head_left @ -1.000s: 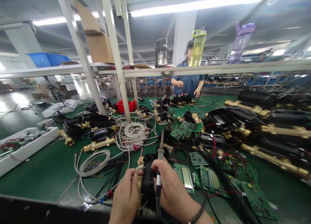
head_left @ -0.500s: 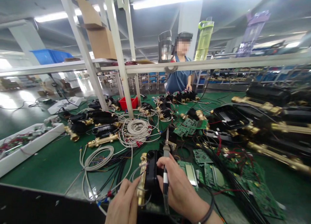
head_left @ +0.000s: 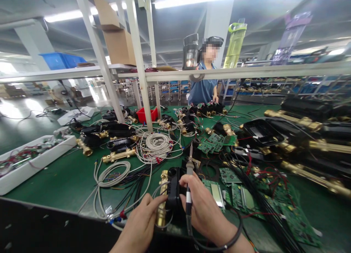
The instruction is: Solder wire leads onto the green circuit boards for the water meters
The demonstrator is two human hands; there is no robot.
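Observation:
Low in the middle of the bench stands a meter with a brass pipe body (head_left: 161, 216) and a black housing (head_left: 173, 190). My left hand (head_left: 139, 223) is closed at its left side, its index finger reaching across the brass to the housing; the fingertips are partly hidden. A soldering iron (head_left: 189, 168) is gripped in my right hand (head_left: 208, 212), tip pointing up and away from me. Fingers of that same hand also touch the housing's right side. Thin grey cable loops around the brass body beside my left fingers.
Coiled grey cables (head_left: 156, 145) lie ahead, with more brass-and-black meters (head_left: 120, 156) beyond. Green circuit boards (head_left: 293, 209) and black wires (head_left: 257, 194) spread at right. A white foam tray (head_left: 38, 167) stands left, a red bin (head_left: 146, 115) behind. A person (head_left: 204, 88) works across the bench.
My left index finger has shifted from the brass pipe onto the black housing. The right hand keeps the soldering iron in nearly the same pose. The whole view has shifted slightly.

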